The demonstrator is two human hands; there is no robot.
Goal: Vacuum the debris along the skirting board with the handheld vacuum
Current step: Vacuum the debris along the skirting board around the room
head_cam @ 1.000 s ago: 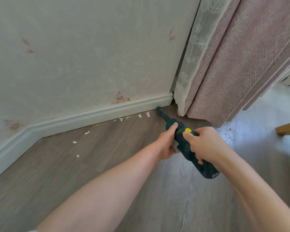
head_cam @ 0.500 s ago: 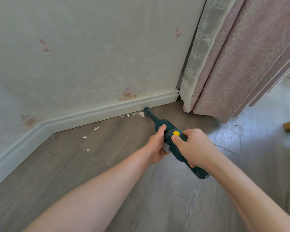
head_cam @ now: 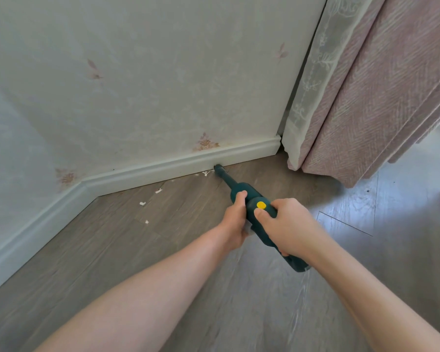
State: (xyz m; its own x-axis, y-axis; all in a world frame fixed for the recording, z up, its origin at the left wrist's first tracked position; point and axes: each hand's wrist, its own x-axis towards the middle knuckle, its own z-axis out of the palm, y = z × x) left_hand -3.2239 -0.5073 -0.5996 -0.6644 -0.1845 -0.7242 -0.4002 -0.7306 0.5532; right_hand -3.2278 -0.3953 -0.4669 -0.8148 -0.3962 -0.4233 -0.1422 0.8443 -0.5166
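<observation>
Head view: wood-look floor (head_cam: 112,250) meets white skirting board (head_cam: 163,167).

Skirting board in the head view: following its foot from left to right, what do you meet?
Scrap at the corner side → scrap nearer the board → scrap beside the nozzle → vacuum nozzle tip → lace curtain hem → pink curtain.

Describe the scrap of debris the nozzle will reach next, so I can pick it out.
Find the white skirting board under the wallpapered wall. The dark green vacuum has its nozzle tip at the board's foot. Just left of the tip lies a forked white scrap, nearest of all; the other scraps lie farther left on the wood floor.
</observation>
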